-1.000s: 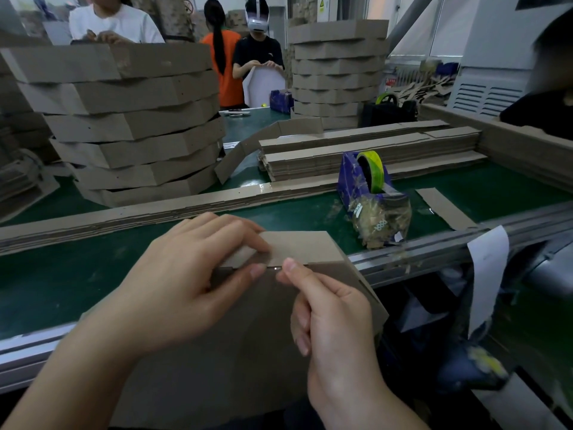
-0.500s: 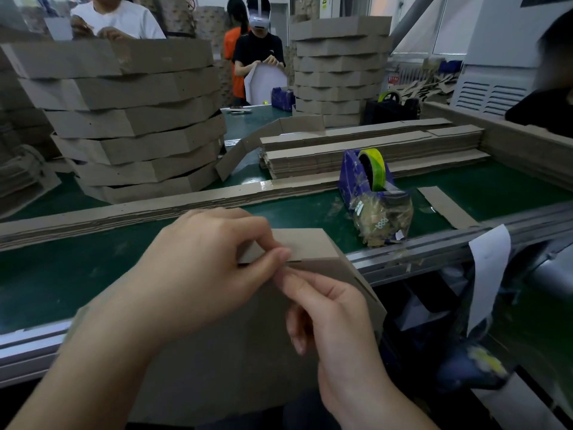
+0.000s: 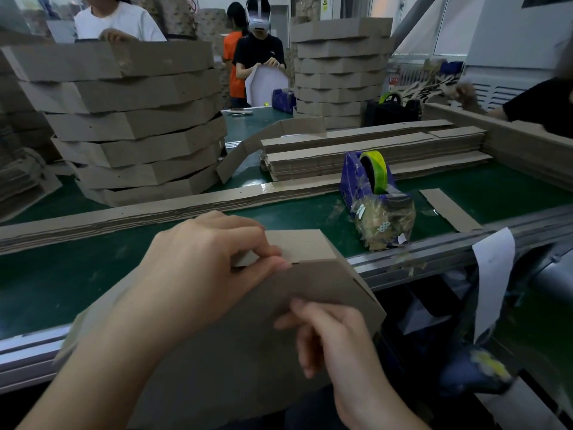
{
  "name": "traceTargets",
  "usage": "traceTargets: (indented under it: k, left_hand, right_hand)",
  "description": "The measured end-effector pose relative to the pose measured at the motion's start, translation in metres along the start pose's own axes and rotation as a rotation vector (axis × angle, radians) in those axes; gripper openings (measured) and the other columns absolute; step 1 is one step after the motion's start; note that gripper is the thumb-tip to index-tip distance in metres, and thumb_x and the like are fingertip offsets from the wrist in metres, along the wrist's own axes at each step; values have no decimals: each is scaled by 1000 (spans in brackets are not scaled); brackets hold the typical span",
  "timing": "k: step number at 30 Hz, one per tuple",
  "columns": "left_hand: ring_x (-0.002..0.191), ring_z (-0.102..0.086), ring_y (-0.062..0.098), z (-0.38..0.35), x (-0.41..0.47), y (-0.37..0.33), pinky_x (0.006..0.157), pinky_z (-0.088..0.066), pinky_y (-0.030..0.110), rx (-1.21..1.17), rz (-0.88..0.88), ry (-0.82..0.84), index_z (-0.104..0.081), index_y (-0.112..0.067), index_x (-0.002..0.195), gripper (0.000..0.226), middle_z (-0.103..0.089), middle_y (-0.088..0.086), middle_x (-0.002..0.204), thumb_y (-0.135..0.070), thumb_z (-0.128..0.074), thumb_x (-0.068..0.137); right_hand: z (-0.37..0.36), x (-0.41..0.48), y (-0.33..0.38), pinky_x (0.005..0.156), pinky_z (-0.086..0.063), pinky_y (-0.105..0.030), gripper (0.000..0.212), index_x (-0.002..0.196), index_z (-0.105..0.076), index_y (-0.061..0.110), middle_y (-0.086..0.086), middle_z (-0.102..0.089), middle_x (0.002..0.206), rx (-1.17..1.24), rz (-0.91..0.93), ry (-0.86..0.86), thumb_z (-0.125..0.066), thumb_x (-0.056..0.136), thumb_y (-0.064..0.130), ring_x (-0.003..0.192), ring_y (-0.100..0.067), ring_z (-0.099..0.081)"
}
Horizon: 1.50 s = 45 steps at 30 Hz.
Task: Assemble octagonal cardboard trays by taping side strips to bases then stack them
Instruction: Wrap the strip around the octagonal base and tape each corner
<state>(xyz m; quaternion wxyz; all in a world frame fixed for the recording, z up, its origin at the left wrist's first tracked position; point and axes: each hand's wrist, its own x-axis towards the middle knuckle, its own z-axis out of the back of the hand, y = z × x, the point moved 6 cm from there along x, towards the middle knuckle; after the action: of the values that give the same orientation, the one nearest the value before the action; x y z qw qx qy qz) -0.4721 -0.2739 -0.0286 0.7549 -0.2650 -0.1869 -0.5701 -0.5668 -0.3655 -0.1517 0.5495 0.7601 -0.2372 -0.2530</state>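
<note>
- Here the tray (image 3: 325,280) leans off the green bench's (image 3: 62,274) near edge, its rim pinched by the left hand (image 3: 201,274).
- The right hand (image 3: 328,333) sets its thumb on the tray wall with fingers curled; whether it grips, I cannot tell.
- Beyond the hands, a tape dispenser (image 3: 366,178) stands to the right and stacked trays (image 3: 133,125) far left.

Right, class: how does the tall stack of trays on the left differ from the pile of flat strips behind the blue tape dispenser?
The stack of trays towers in many layers; the pile of strips stays low. The trays are folded into angled walls; the strips lie flat and long. The trays sit askew on one another; the strips are laid parallel. Both are brown cardboard on the green table.
</note>
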Motion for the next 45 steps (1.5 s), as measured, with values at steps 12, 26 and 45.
traceTargets:
  k: [12,26,45]
  left_hand:
    - [94,-61,15,1,-16,12,67,-40,26,260,-62,201,-60,-45,118,50,-58,-18,110,-50,-74,70]
    - [100,-60,8,33,-20,18,71,-53,39,-37,13,41,-56,-52,123,43,-56,-20,116,-68,-48,83]
    - [99,-62,12,2,-11,1,71,-56,42,20,-80,214,-65,-51,118,37,-61,-16,113,-57,-41,90]
  right_hand:
    - [44,42,48,101,-39,-36,14,90,-63,37,14,-50,103,-651,517,-270,-51,96,38,108,-14,-50]
    - [50,53,69,77,-42,-19,26,78,-72,11,0,-68,89,-560,357,2,-63,92,31,83,-4,-61]
    - [22,51,68,57,-36,-21,35,67,-59,10,-2,-53,66,-421,379,87,-65,80,42,63,-9,-49]
